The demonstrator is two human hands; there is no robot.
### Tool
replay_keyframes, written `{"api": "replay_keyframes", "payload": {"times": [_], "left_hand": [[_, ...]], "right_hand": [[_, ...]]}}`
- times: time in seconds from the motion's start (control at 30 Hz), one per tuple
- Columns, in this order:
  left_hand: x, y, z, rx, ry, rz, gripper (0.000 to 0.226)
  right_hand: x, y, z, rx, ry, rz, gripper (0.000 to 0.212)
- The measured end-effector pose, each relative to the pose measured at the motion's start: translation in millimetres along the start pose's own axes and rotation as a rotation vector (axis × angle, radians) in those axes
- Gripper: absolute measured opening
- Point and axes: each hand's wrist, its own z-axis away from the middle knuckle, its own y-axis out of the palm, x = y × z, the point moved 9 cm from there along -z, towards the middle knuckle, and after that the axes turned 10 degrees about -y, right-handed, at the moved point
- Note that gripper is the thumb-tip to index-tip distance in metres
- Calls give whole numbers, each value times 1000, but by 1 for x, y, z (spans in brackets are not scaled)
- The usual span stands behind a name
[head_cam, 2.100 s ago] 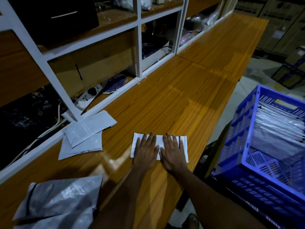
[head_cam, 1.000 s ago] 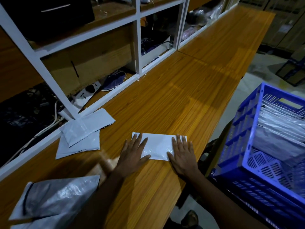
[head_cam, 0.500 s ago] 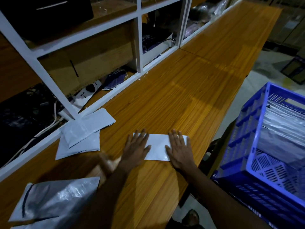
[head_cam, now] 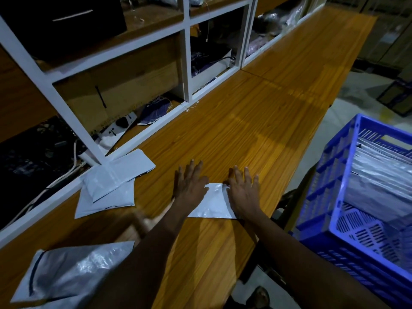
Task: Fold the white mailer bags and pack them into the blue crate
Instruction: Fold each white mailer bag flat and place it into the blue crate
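Head view: left hand (head_cam: 190, 187) and right hand (head_cam: 244, 192), both flat and gripping nothing, press a folded white mailer bag (head_cam: 214, 202) near the tabletop's (head_cam: 256, 112) right edge; firm, even pressure should sharpen the crease.

No readable text, no legible label, brand, number or sign on anything in view, dim light and blur hiding any small print

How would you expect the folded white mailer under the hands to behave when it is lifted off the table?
The folded mailer looks thin and glossy, so probably floppy, light and slippery. Both hands, left and right, press it flat, so the fold may spring open.
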Motion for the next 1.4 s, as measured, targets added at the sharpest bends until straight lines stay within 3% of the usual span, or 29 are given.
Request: {"api": "replay_keyframes", "payload": {"times": [0.23,0.53,0.67,0.77,0.87,0.97,1.03,1.13,1.33,1.4], "left_hand": [[-4,-4,2,20,-11,-34,30],[-28,-83,0,-343,141,33,12],[-51,-124,-16,-309,152,-48,37],[-76,-156,-31,-252,185,27,37],[-117,-181,-42,-272,294,113,39],[-172,-205,-45,-390,465,157,51],[-215,-222,-46,-473,535,168,48],[-287,-241,-42,-543,649,245,40],[-423,-226,-36,-481,815,292,37],[-456,-211,-36,-438,829,285,38]], "right_hand": [[6,-8,-6,51,-84,11,41],[-11,-82,-6,-231,-135,-202,69],[-36,-127,-5,-305,-75,-230,79],[-68,-155,0,-367,-13,-234,77],[-111,-182,13,-392,73,-186,78],[-162,-204,40,-482,176,-151,66],[-200,-212,64,-525,248,-118,55],[-259,-212,103,-517,352,-91,62],[-363,-194,187,-520,576,-74,66],[-387,-181,207,-494,627,-72,59]]}}
